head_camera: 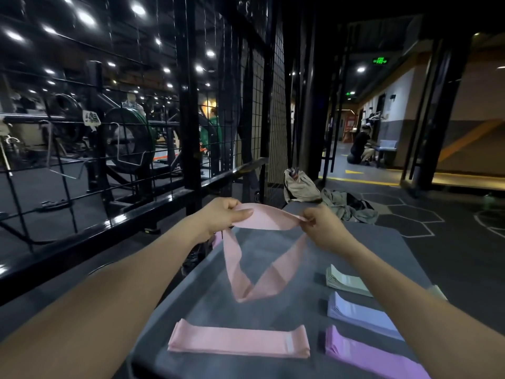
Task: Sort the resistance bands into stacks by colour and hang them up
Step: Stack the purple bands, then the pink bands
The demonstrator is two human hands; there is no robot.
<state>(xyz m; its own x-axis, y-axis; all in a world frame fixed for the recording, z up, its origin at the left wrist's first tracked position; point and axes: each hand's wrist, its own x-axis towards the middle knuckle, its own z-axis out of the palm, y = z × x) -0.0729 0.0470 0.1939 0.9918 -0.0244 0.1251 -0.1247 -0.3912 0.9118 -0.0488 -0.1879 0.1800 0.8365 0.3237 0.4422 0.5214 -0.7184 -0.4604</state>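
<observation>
A pink resistance band (262,258) hangs as a loop in the air over the grey table (207,302). My left hand (222,216) pinches its left upper end and my right hand (325,228) pinches the right upper end, so the top stretches flat between them. Its lower part droops and twists just above the table. A flat stack of pink bands (239,341) lies at the near edge. To the right lie a pale green stack (345,280), a light blue stack (359,314) and a purple stack (366,354), partly hidden by my right forearm.
A black wire grid rack (131,138) with metal hooks (128,157) stands to the left behind a black rail. A beige bag (300,187) and crumpled clothing (349,205) lie beyond the table's far end. A person crouches far off in the corridor at right.
</observation>
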